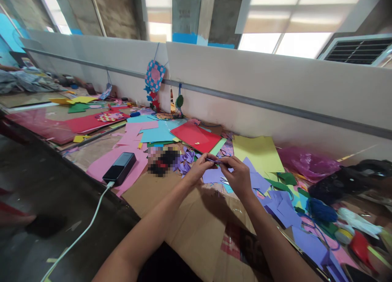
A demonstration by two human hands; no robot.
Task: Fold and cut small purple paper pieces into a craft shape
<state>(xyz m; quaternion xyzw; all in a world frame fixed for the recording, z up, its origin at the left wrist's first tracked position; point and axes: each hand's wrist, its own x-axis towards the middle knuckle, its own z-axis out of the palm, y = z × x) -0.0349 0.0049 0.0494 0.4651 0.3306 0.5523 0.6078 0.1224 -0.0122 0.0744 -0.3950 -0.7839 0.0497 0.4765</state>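
purple paper strip (213,160) | small, thin | pinched in fingers (206,157) of left hand (198,168) and right hand (239,178)

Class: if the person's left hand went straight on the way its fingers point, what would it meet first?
The left hand would likely meet the purple paper piece it pinches, then the right hand just beyond; depth is unclear.

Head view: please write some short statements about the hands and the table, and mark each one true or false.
The left hand and right hand pinch one purple paper piece between them. True.
The black device lies on a white cloth. False: it lies on pink paper.
A white cable runs to the black device. True.
The red sheet lies right of the yellow sheet. False: it lies left of it.
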